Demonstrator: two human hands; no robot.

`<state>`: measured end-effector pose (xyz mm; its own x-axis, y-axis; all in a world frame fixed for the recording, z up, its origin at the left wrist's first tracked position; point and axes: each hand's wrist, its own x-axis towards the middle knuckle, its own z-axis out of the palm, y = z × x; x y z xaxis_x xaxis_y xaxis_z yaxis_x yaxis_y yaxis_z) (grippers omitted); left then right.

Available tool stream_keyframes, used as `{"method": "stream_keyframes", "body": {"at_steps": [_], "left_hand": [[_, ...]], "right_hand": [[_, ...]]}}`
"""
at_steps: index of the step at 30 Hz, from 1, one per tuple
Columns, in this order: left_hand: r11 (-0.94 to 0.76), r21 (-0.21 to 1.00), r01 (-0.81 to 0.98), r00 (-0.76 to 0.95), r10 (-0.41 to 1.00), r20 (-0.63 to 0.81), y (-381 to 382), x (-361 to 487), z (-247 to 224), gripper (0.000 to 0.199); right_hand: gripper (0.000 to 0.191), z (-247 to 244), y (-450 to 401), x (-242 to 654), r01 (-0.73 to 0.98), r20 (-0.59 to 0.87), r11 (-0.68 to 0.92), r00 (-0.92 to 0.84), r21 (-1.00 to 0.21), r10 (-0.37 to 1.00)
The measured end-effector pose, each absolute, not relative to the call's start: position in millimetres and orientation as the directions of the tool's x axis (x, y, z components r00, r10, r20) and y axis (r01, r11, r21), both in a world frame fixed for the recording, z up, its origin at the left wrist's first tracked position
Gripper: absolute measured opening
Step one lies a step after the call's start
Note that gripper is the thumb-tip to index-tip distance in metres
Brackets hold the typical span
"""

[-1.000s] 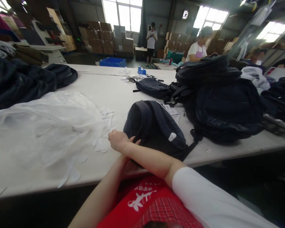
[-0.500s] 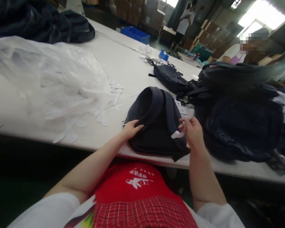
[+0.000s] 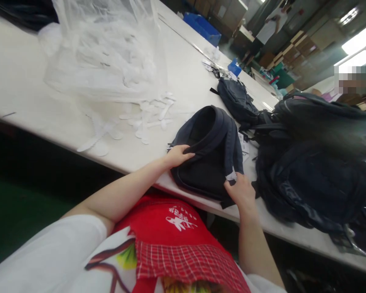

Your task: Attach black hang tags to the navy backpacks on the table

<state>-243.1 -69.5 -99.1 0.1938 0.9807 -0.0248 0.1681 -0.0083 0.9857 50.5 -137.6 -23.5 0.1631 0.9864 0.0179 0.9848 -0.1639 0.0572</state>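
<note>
A dark backpack (image 3: 198,171) lies on the white table near its front edge, its shoulder straps facing up. My left hand (image 3: 179,156) grips the backpack's left side, thumb over the black panel and fingers partly hidden behind the fabric. At the lower end of the right strap, a white strip (image 3: 231,175) is wrapped around it. My right hand (image 3: 240,189) is closed on the strap (image 3: 233,152) there, beside the strip.
Loose white strips (image 3: 143,124) lie left of the backpack, near a clear plastic bag (image 3: 110,61) full of them. Dark backpacks (image 3: 317,179) are piled at the right, another (image 3: 236,99) behind. A blue bin (image 3: 202,27) stands beyond the table; people are in the background.
My right hand has moved down from above the strap onto its lower end, and the white strip now lies around the strap. The view has turned and shifted.
</note>
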Motion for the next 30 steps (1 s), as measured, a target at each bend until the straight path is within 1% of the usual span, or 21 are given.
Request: {"method": "stream_keyframes", "body": {"at_steps": [1,2,4,6,8,10,11,12,13,15,17,19,24,26,27,28,30], "left_hand": [[-0.005,0.988,0.157,0.194,0.981,-0.026,-69.6,-243.7,-98.4,0.038],[0.002,0.989,0.145,0.195,0.980,-0.031,-69.4,-244.5,-97.6,0.037],[0.022,0.994,0.109,0.203,0.978,-0.044,-68.7,-246.3,-96.5,0.036],[0.043,0.997,0.058,0.220,0.974,-0.055,-67.4,-248.1,-96.7,0.036],[0.060,0.998,0.007,0.234,0.970,-0.060,-65.9,-249.4,-98.3,0.036],[0.072,0.997,-0.039,0.247,0.967,-0.061,-64.7,-249.9,-100.6,0.038],[0.077,0.995,-0.060,0.251,0.966,-0.060,-64.4,-249.8,-101.6,0.038],[0.082,0.994,-0.078,0.254,0.965,-0.060,-64.3,-249.7,-102.2,0.038],[0.087,0.992,-0.092,0.257,0.964,-0.061,-64.3,-249.5,-102.5,0.038],[0.093,0.990,-0.105,0.258,0.964,-0.063,-64.9,-249.3,-101.8,0.037],[0.095,0.991,-0.098,0.258,0.964,-0.067,-65.6,-249.3,-100.5,0.036],[0.095,0.992,-0.087,0.258,0.964,-0.069,-65.7,-249.5,-99.6,0.036],[0.094,0.992,-0.078,0.253,0.965,-0.072,-64.7,-250.2,-100.2,0.036],[0.106,0.990,-0.090,0.250,0.965,-0.081,-64.7,-250.2,-100.9,0.036],[0.116,0.988,-0.102,0.251,0.964,-0.087,-64.9,-250.2,-101.1,0.035],[0.128,0.984,-0.120,0.254,0.963,-0.094,-65.1,-250.1,-101.3,0.035],[0.162,0.971,-0.174,0.266,0.958,-0.112,-65.4,-249.7,-101.2,0.036]], "right_hand": [[0.049,-23.1,-135.5,56.6,0.989,0.000,-0.146,0.146,0.022,0.989],[0.043,-22.0,-132.8,65.9,0.989,-0.028,-0.134,0.132,-0.065,0.991],[0.034,-18.6,-126.5,90.3,0.941,-0.091,-0.152,0.131,-0.303,0.987],[0.034,-15.5,-121.5,114.3,0.853,-0.144,-0.200,0.148,-0.481,0.978],[0.037,-14.4,-119.8,130.8,0.720,-0.215,-0.269,0.169,-0.640,0.962],[0.039,-15.2,-121.1,138.5,0.513,-0.302,-0.350,0.179,-0.783,0.936],[0.039,-16.0,-122.3,139.8,0.401,-0.340,-0.384,0.179,-0.832,0.923],[0.039,-16.8,-123.4,140.0,0.317,-0.364,-0.404,0.179,-0.858,0.914],[0.038,-17.6,-124.3,139.6,0.278,-0.373,-0.411,0.181,-0.869,0.910],[0.037,-18.7,-124.9,137.8,0.252,-0.373,-0.407,0.176,-0.878,0.911],[0.038,-19.4,-124.2,135.5,0.264,-0.371,-0.401,0.158,-0.877,0.915],[0.040,-19.5,-123.0,132.6,0.315,-0.360,-0.382,0.127,-0.869,0.924],[0.048,-15.4,-122.3,119.2,0.525,-0.270,-0.256,0.052,-0.812,0.961],[0.050,-10.4,-122.7,112.4,0.575,-0.246,-0.244,0.076,-0.781,0.966],[0.048,-6.9,-122.6,108.6,0.586,-0.201,-0.241,0.134,-0.773,0.971],[0.045,-2.6,-122.2,104.5,0.585,-0.123,-0.230,0.217,-0.777,0.968],[0.039,8.1,-120.8,93.9,0.547,0.105,-0.138,0.389,-0.826,0.915]]}}
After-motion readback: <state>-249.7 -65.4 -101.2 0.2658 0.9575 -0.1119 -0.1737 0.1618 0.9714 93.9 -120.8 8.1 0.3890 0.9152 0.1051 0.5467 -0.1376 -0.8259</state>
